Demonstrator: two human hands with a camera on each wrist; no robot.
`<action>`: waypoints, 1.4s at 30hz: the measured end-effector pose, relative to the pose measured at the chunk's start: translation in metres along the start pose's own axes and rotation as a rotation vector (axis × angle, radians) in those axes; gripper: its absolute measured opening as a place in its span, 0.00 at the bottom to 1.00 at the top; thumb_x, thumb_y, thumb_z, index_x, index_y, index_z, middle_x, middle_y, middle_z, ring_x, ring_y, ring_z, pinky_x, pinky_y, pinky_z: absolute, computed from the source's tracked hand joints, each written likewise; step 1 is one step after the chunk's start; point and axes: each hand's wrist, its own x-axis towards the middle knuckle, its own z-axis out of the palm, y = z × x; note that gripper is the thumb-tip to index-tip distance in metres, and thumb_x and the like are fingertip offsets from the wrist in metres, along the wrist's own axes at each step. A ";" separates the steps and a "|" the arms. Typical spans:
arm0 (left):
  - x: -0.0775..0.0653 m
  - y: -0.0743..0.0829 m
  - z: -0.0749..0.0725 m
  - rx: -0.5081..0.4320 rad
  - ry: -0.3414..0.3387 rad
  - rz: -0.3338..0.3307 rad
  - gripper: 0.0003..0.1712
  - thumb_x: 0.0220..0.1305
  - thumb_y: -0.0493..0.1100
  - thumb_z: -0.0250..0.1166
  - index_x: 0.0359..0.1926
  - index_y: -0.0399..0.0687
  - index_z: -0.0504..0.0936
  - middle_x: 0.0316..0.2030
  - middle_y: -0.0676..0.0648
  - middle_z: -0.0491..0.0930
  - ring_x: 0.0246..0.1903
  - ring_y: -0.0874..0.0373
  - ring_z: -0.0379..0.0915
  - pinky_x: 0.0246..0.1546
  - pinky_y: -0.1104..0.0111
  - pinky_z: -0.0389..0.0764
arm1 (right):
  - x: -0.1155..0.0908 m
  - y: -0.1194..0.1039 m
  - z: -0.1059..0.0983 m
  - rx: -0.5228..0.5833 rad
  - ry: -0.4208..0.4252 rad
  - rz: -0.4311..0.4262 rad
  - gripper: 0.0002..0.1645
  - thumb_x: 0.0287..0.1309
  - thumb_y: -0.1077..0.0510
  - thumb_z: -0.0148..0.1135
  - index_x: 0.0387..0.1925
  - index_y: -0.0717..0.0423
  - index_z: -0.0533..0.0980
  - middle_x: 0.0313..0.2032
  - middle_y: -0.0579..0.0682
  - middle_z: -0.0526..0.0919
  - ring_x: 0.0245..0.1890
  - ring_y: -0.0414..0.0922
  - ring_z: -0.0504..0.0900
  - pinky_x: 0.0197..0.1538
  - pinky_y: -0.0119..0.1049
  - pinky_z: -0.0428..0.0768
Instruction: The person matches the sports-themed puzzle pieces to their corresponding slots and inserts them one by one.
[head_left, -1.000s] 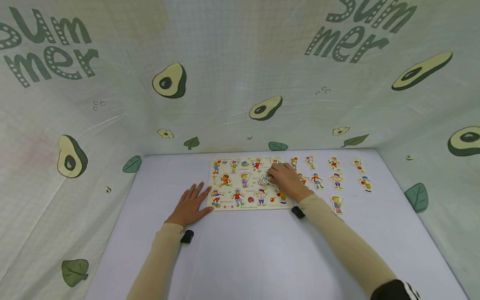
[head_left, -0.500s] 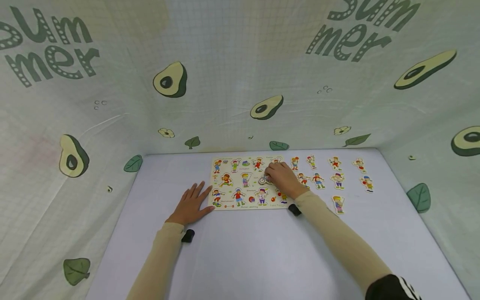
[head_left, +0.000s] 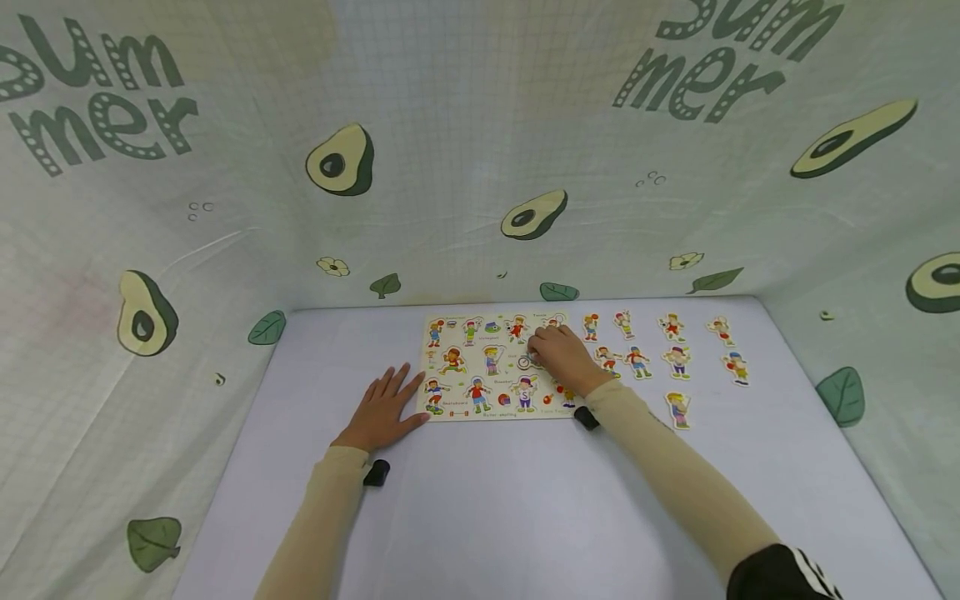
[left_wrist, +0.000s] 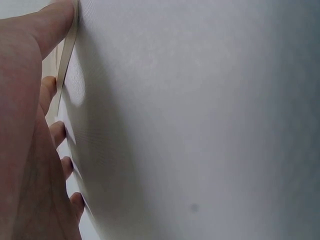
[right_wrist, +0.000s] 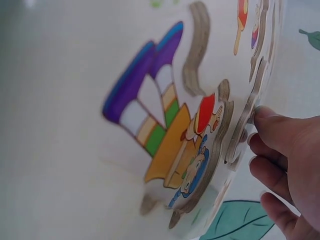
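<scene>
- The right hand (head_left: 561, 354) reaches over the right half of the puzzle board (head_left: 474, 358), its thumb and fingertips pinching the edge of a thin cut-out piece (right_wrist: 239, 131).
- That cut-out piece is at the board's surface, seen nearly edge-on from the right wrist; whether it sits fully inside a recess cannot be told.
- In the head view a drawn wheel (head_left: 523, 362) shows just beside those fingertips; the hand covers the rest.
- The left hand (head_left: 378, 412) grasps nothing: it lies palm down with fingers spread, its thumb and index finger touching the board near the lower left corner.
- The board lies flat near the far edge of the white table (head_left: 480, 508), bearing rows of cartoon children playing sports.
- Close to the right wrist camera, one large figure in striped socks (right_wrist: 172, 160) lies on the board, bordered by brown cut edges.
- Nine loose figures (head_left: 677, 362) lie well spread on the table to the right of the board.
- Both arms wear beige sleeves (head_left: 675, 475), with a small black device (head_left: 377, 472) at each wrist.
- Behind stands a pale backdrop (head_left: 435, 125) printed with avocados and leaves.
</scene>
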 end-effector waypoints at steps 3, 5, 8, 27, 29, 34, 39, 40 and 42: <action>0.000 0.001 -0.001 -0.002 -0.005 -0.001 0.48 0.74 0.65 0.62 0.84 0.51 0.57 0.84 0.37 0.47 0.83 0.33 0.38 0.81 0.39 0.45 | 0.000 0.000 0.000 0.001 -0.006 -0.004 0.07 0.72 0.58 0.68 0.47 0.55 0.84 0.49 0.51 0.87 0.55 0.52 0.84 0.63 0.49 0.79; 0.000 0.001 -0.001 -0.001 -0.009 -0.003 0.48 0.74 0.65 0.62 0.84 0.51 0.57 0.84 0.37 0.47 0.83 0.33 0.38 0.81 0.39 0.45 | 0.000 0.001 0.000 -0.005 -0.007 -0.011 0.07 0.71 0.58 0.69 0.47 0.55 0.84 0.48 0.51 0.87 0.54 0.51 0.84 0.62 0.49 0.79; 0.000 0.001 -0.002 -0.001 -0.018 -0.010 0.48 0.74 0.65 0.62 0.85 0.52 0.56 0.84 0.38 0.46 0.83 0.34 0.37 0.81 0.39 0.44 | -0.001 0.002 0.000 -0.021 -0.012 -0.024 0.07 0.71 0.58 0.69 0.48 0.54 0.85 0.48 0.50 0.87 0.53 0.51 0.84 0.62 0.49 0.79; 0.001 0.000 0.001 -0.012 -0.004 -0.001 0.48 0.74 0.63 0.62 0.84 0.50 0.57 0.84 0.37 0.47 0.83 0.33 0.38 0.81 0.38 0.44 | -0.015 0.008 -0.006 0.036 0.037 0.042 0.12 0.68 0.59 0.72 0.51 0.56 0.85 0.50 0.51 0.88 0.53 0.52 0.84 0.61 0.51 0.79; 0.000 0.000 0.001 -0.014 -0.003 -0.004 0.48 0.74 0.63 0.63 0.84 0.50 0.57 0.84 0.37 0.47 0.83 0.33 0.38 0.81 0.38 0.44 | -0.021 0.011 -0.011 0.040 0.043 0.071 0.14 0.67 0.59 0.73 0.53 0.56 0.85 0.50 0.52 0.87 0.54 0.53 0.84 0.63 0.52 0.79; 0.001 0.000 0.001 -0.011 0.004 -0.006 0.48 0.74 0.64 0.62 0.84 0.50 0.57 0.84 0.37 0.47 0.83 0.34 0.38 0.81 0.39 0.44 | -0.042 0.022 -0.020 0.029 0.083 0.110 0.13 0.66 0.61 0.74 0.51 0.57 0.85 0.49 0.53 0.87 0.53 0.53 0.83 0.64 0.53 0.78; 0.001 0.001 0.001 -0.011 -0.004 -0.006 0.49 0.73 0.65 0.62 0.84 0.50 0.57 0.84 0.37 0.47 0.83 0.34 0.38 0.81 0.39 0.44 | -0.066 0.035 -0.026 0.002 0.136 0.132 0.13 0.62 0.63 0.76 0.49 0.58 0.85 0.47 0.53 0.87 0.51 0.54 0.84 0.61 0.54 0.80; 0.001 0.001 0.001 -0.011 -0.008 -0.009 0.48 0.74 0.64 0.62 0.84 0.50 0.57 0.84 0.37 0.47 0.83 0.34 0.38 0.81 0.39 0.44 | -0.071 0.037 -0.028 0.001 0.141 0.140 0.13 0.61 0.63 0.76 0.48 0.57 0.85 0.47 0.53 0.87 0.50 0.54 0.84 0.61 0.55 0.80; 0.000 0.002 -0.001 -0.011 -0.020 -0.016 0.48 0.74 0.64 0.62 0.84 0.50 0.57 0.84 0.37 0.47 0.83 0.33 0.37 0.81 0.39 0.44 | -0.081 0.042 -0.031 0.006 0.153 0.154 0.14 0.60 0.64 0.77 0.47 0.58 0.86 0.46 0.53 0.87 0.50 0.55 0.84 0.60 0.55 0.80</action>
